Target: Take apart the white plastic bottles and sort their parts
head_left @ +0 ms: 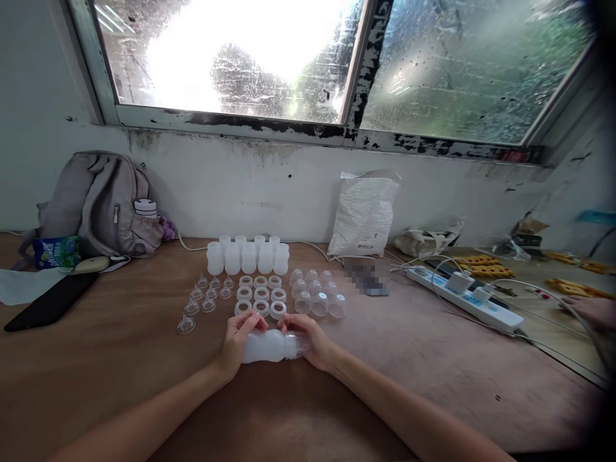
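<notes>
A frosted white baby bottle lies sideways between my hands above the front of the table. My left hand is closed around its base end at the left. My right hand wraps the clear cap end at the right. Just beyond stand rows of white collar rings. Clear silicone nipples are laid out left of the rings, and clear domed caps stand to their right. Behind the rings, several frosted bottle bodies stand upright in rows.
A grey backpack leans on the wall at the left, with a black phone-like slab before it. A white plastic bag stands at the back. A power strip with cables lies right, near another person's hand.
</notes>
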A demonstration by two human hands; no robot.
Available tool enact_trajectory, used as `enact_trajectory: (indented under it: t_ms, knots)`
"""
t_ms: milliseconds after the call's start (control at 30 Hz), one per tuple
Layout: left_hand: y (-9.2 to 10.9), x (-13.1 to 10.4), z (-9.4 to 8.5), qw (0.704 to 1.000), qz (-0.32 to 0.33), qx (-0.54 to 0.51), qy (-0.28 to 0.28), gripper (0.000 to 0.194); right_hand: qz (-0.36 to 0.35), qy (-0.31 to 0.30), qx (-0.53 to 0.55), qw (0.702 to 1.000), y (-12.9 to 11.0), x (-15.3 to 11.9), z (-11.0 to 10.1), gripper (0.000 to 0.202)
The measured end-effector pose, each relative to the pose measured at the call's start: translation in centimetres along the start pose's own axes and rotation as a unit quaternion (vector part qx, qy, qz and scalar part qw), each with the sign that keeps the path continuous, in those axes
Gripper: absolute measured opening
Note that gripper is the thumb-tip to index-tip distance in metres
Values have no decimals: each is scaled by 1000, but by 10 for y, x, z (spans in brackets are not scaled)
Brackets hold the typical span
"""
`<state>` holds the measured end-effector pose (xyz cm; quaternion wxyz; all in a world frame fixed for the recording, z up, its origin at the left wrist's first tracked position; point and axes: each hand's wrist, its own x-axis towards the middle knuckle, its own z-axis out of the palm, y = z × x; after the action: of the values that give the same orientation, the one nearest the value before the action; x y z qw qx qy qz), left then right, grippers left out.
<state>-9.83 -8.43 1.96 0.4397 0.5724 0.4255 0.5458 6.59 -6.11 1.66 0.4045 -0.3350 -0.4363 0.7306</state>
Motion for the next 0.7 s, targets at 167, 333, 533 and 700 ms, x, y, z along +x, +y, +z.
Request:
enact_trajectory:
  t_ms: [167,333,533,700]
  knots:
    - [2,-3,0,999,18,25,-20,31,-7,1,-19,1000,-3,-3,4,30]
    - [4,-6,0,998,29,46,-23,30,-1,22,-7,1000,-4,-4,8,29]
    - [6,-10,-1,997,35,67,-28,31,8,36,2,999,-3,-5,9,27]
    - [4,-8,-4,996,52,72,-30,32,38,60,30,997,0,-3,10,27]
